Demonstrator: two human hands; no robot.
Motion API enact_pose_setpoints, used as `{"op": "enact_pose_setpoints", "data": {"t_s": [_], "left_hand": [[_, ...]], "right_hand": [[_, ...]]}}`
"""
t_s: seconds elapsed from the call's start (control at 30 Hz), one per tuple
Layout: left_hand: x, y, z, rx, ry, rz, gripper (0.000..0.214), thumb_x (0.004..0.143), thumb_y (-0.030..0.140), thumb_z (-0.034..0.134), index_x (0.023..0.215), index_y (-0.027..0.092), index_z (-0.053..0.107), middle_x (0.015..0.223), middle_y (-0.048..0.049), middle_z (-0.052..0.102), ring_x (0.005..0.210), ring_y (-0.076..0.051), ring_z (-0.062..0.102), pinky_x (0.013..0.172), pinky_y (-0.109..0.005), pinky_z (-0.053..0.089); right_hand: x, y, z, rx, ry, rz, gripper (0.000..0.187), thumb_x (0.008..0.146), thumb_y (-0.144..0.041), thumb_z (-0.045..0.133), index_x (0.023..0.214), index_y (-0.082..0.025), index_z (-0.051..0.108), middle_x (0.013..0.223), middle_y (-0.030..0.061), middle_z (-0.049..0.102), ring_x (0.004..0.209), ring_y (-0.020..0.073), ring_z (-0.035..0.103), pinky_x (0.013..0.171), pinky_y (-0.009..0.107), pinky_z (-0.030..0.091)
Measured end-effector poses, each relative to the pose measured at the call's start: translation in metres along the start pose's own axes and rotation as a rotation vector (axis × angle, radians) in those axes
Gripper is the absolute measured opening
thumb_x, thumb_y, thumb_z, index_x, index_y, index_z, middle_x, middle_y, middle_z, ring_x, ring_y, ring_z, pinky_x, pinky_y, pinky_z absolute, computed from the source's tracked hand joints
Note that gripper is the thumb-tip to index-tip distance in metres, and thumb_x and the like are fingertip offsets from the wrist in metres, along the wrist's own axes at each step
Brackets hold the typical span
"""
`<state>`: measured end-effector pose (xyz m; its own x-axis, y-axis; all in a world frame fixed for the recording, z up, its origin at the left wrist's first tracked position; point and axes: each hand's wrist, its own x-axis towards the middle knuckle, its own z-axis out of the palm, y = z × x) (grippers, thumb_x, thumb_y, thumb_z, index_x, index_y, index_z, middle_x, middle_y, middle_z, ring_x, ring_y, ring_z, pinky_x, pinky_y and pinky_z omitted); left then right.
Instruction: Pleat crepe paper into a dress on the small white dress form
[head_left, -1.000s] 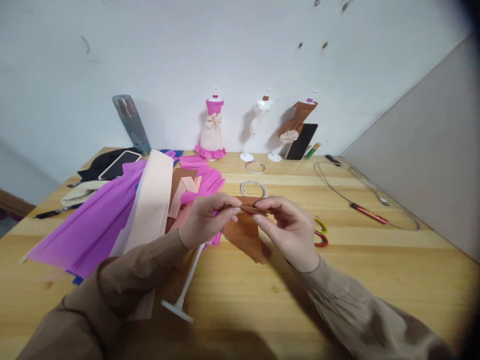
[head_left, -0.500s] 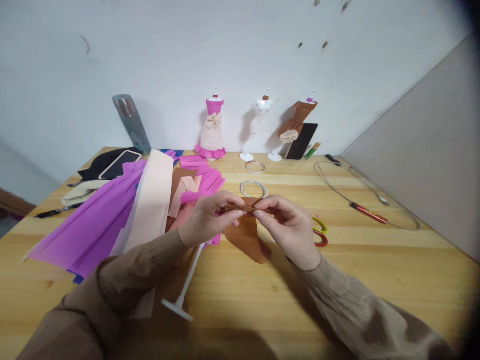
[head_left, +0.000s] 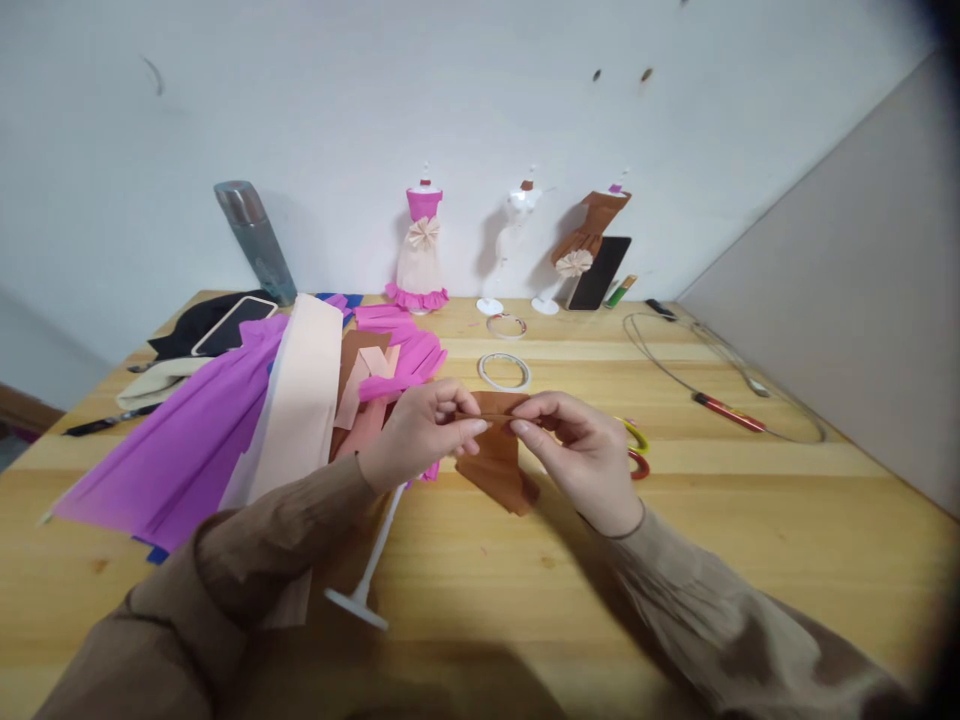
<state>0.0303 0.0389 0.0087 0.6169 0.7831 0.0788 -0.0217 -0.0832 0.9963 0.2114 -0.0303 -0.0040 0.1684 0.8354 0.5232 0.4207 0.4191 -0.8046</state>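
My left hand (head_left: 424,430) and my right hand (head_left: 589,455) pinch the upper edge of a piece of brown crepe paper (head_left: 499,470) between thumbs and fingertips. The edge is folded into a narrow strip, and the rest hangs down below it. Under my left hand a white stand (head_left: 375,560) lies tilted on the table, its upper end hidden by the hand. Scissors with yellow and red handles (head_left: 637,450) lie just beyond my right hand, partly covered by it. A white tape roll (head_left: 504,371) rests behind the paper.
Purple (head_left: 187,440) and pale peach crepe paper (head_left: 300,370) are heaped at the left, near a bottle (head_left: 255,240). Mini mannequins in a pink dress (head_left: 424,240), bare (head_left: 517,235) and in a brown dress (head_left: 596,225) stand along the wall. A red-handled tool with a cable (head_left: 727,412) lies right.
The view has shifted slightly. Both hands keep their pinch on the brown crepe paper, and its hanging part has swung a little.
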Motion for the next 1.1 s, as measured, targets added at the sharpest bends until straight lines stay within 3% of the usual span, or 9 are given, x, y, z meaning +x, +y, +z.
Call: {"op": "enact_pose_setpoints", "data": {"t_s": [0.3, 0.67, 0.83, 1.1], "left_hand": [[-0.004, -0.003, 0.016, -0.118, 0.137, -0.188, 0.004, 0.072, 0.013, 0.072, 0.069, 0.012, 0.069, 0.057, -0.0018, 0.071, 0.050, -0.008, 0.064, 0.053, -0.018, 0.051], [-0.002, -0.012, 0.020, -0.229, 0.218, -0.235, 0.009, 0.065, 0.012, 0.074, 0.060, 0.014, 0.066, 0.053, 0.0004, 0.069, 0.050, -0.008, 0.064, 0.051, -0.017, 0.050], [-0.002, -0.010, 0.021, -0.242, 0.226, -0.260, 0.010, 0.064, 0.011, 0.074, 0.059, 0.013, 0.065, 0.053, -0.0002, 0.070, 0.050, -0.008, 0.064, 0.052, -0.017, 0.052], [-0.001, -0.018, 0.018, -0.348, 0.189, -0.293, 0.012, 0.065, 0.012, 0.077, 0.060, 0.013, 0.066, 0.056, -0.0011, 0.070, 0.054, -0.010, 0.068, 0.054, -0.017, 0.053]], "right_hand": [[-0.014, 0.016, 0.001, 0.241, 0.098, 0.322, 0.016, 0.068, -0.030, 0.081, 0.074, -0.019, 0.071, 0.061, 0.0016, 0.070, 0.054, 0.0154, 0.065, 0.054, 0.028, 0.054], [-0.012, 0.018, -0.002, 0.210, 0.083, 0.359, 0.018, 0.062, -0.029, 0.084, 0.064, -0.019, 0.069, 0.060, 0.0007, 0.069, 0.051, 0.0119, 0.058, 0.050, 0.025, 0.049], [-0.012, 0.021, 0.000, 0.338, 0.069, 0.486, 0.025, 0.056, -0.032, 0.089, 0.063, -0.019, 0.069, 0.057, 0.0012, 0.070, 0.049, 0.0130, 0.061, 0.050, 0.026, 0.051], [-0.014, 0.027, 0.002, 0.461, 0.050, 0.567, 0.034, 0.053, -0.038, 0.093, 0.063, -0.018, 0.067, 0.053, 0.0011, 0.069, 0.045, 0.0127, 0.060, 0.045, 0.025, 0.048]]}}
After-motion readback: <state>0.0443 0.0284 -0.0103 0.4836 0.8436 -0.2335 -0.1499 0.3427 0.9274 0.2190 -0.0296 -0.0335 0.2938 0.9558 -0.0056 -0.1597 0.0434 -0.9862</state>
